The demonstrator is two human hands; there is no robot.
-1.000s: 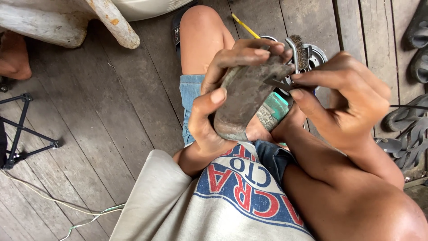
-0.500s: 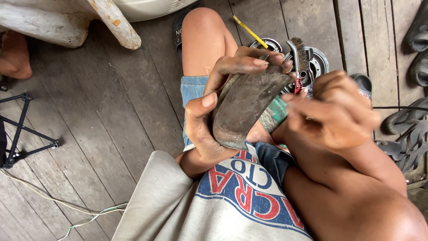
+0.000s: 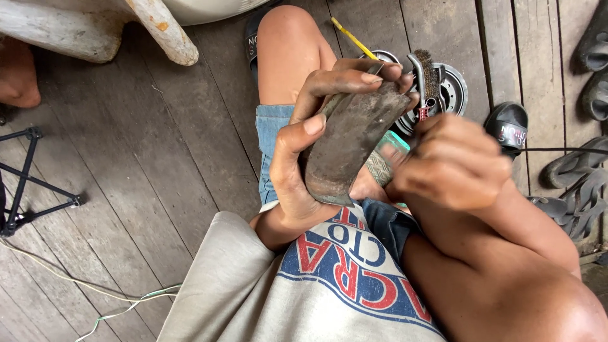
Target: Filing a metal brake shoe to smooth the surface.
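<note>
While left hand grips shoe.

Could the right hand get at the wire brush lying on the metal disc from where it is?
Probably yes. The right hand is just below the wire brush, which lies exposed on the metal disc, nothing between them. It seems busy at the dark curved piece, though.

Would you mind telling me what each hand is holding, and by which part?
The left hand grips the curved dark metal piece by its edges, thumb on one, fingers over the other. The right hand is closed; what it holds cannot be told.
</note>
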